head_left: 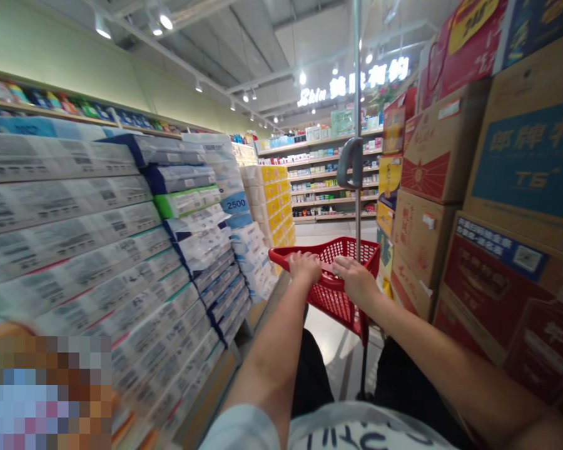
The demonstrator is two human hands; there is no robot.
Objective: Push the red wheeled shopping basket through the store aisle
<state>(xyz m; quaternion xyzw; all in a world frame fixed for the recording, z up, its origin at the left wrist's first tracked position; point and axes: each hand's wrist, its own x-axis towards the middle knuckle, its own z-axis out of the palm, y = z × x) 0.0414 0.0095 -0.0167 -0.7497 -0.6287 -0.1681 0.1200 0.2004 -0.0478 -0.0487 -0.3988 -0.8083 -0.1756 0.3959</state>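
Both my hands are on the front of a red plastic shopping cart basket (281,253), fingers curled over its near edge. My left hand (304,267) grips the edge left of centre, and my right hand (355,282) grips it a little further right. The basket's mesh interior shows no goods in the visible part, though my hands and forearms hide some of it. A thin metal pole (357,94) with a grey curved handle (349,164) rises from the cart's far side.
Wrapped tissue packs (75,250) are stacked high along the aisle's left side. Printed cardboard cartons (520,156) tower on the right. Between them, a pale tiled floor (333,231) leads to stocked store shelves (333,181). A pixelated, blurred patch covers the bottom left corner.
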